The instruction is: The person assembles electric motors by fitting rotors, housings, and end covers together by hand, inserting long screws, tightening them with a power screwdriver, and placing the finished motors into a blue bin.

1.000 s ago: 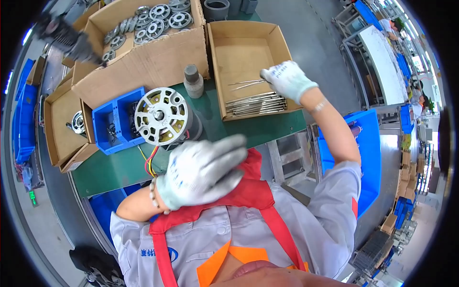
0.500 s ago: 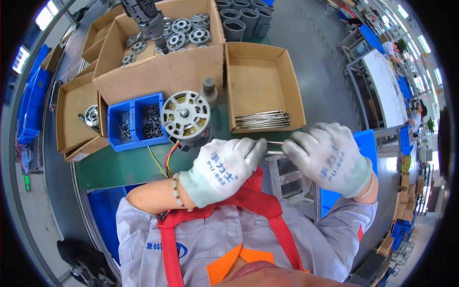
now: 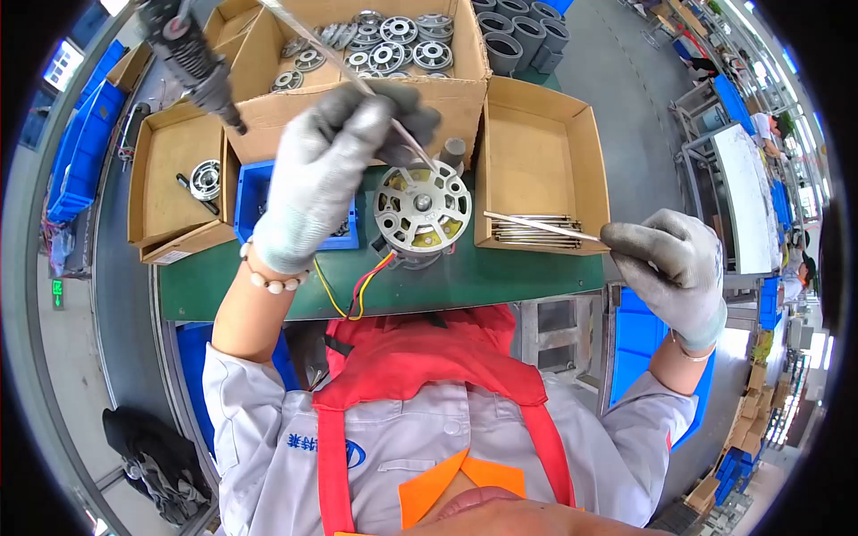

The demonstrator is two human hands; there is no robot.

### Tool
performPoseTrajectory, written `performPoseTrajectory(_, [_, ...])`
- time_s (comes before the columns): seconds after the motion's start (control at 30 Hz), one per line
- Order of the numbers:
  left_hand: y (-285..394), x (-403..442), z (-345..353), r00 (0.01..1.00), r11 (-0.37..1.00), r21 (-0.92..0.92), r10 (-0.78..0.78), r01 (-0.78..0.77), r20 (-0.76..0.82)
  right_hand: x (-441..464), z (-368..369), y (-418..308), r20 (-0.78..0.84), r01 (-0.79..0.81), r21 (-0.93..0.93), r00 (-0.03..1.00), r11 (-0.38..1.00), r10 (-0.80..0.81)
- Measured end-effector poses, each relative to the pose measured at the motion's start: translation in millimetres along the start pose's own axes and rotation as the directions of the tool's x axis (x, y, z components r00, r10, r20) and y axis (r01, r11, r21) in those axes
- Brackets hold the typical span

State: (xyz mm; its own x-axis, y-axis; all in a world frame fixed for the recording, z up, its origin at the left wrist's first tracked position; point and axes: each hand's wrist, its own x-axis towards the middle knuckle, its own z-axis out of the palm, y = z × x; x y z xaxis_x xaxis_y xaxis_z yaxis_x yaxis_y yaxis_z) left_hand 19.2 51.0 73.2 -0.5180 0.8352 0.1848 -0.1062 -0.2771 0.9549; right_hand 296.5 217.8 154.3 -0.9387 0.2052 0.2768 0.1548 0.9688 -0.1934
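Observation:
In my left hand (image 3: 335, 147), gloved in white and grey, is a long thin metal rod (image 3: 315, 41). It slants down to the right, and its lower end is at the upper rim of a round motor (image 3: 424, 204); whether it sits in a hole I cannot tell. The motor has a slotted metal end cover and coloured wires. My right hand (image 3: 668, 268) pinches the end of another metal rod (image 3: 547, 228), which points left across the front of a cardboard box (image 3: 543, 134). Several similar rods (image 3: 536, 239) lie in that box.
A power screwdriver (image 3: 192, 62) hangs at upper left. Slotted metal discs (image 3: 386, 55) fill a large carton (image 3: 357, 125). Blue bins (image 3: 255, 192) stand behind my left hand on the green table (image 3: 500, 281). Grey cylindrical housings (image 3: 503, 54) are at the back.
My hands have moved apart from close together. The left rose up and left, bringing a rod over the motor; the right holds a rod near the box. The view has shifted, and the screwdriver appears farther left.

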Motion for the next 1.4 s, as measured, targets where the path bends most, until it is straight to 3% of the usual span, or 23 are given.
performPoseTrajectory(0.23, [-10,7,11,0.973,0.994,0.103,-0.067,0.045,0.222,11,1,-2,0.045,0.034,0.055,0.998,0.998,-0.037])
performPoseTrajectory(0.4, [-12,8,12,0.976,0.994,0.106,-0.060,0.039,0.208,19,-7,-5,0.084,0.078,-0.010,0.994,0.997,-0.077])
performPoseTrajectory(0.5, [-10,13,9,0.952,0.993,0.082,-0.107,0.087,0.286,24,-11,-9,0.048,0.064,0.008,0.997,0.998,-0.064])
performPoseTrajectory(0.63, [-4,15,10,0.936,0.977,0.189,-0.158,0.101,0.315,32,-16,-14,0.059,0.080,0.014,0.995,0.997,-0.080])
performPoseTrajectory(0.7, [1,15,10,0.925,0.926,0.372,-0.193,0.062,0.326,40,-13,-18,0.106,0.157,0.087,0.981,0.984,-0.166])
performPoseTrajectory(0.73, [-2,16,6,0.925,0.896,0.431,-0.071,-0.106,0.374,45,-11,-22,0.111,0.155,0.093,0.980,0.984,-0.165])
performPoseTrajectory(0.83, [-2,13,1,0.940,0.846,0.498,0.010,-0.189,0.341,59,-8,-31,0.199,0.233,0.081,0.949,0.969,-0.244])
performPoseTrajectory(0.9, [-1,10,1,0.956,0.834,0.533,-0.024,-0.143,0.294,66,-12,-35,0.282,0.283,0.034,0.917,0.959,-0.281])
performPoseTrajectory(0.97, [-21,12,-1,0.955,0.828,0.500,0.135,-0.255,0.263,71,-17,-41,0.313,0.274,0.019,0.912,0.962,-0.266])
performPoseTrajectory(1.03, [-22,11,-4,0.968,0.882,0.438,0.072,-0.174,0.239,76,-22,-49,0.342,0.271,0.005,0.904,0.963,-0.256])
performPoseTrajectory(1.1, [-28,12,-8,0.889,0.676,0.582,0.291,-0.452,0.353,78,-26,-57,0.370,0.277,-0.060,0.898,0.959,-0.237])
performPoseTrajectory(1.13, [-37,9,-8,0.924,0.782,0.508,0.225,-0.360,0.309,82,-28,-63,0.372,0.278,-0.059,0.897,0.959,-0.237])
performPoseTrajectory(1.17, [-34,6,-6,0.925,0.784,0.507,0.225,-0.358,0.306,86,-29,-71,0.398,0.294,-0.139,0.891,0.946,-0.218])
performPoseTrajectory(1.23, [-24,4,-3,0.950,0.894,0.434,-0.226,0.114,0.216,98,-25,-84,0.423,0.311,-0.217,0.884,0.925,-0.199])
performPoseTrajectory(1.33, [-18,3,-3,0.930,0.884,0.411,-0.320,0.225,0.179,122,-14,-104,0.605,0.434,-0.258,0.769,0.863,-0.206])
performPoseTrajectory(1.4, [-24,2,-7,0.951,0.920,0.364,-0.234,0.148,0.203,144,-1,-121,0.711,0.520,-0.272,0.676,0.810,-0.195])
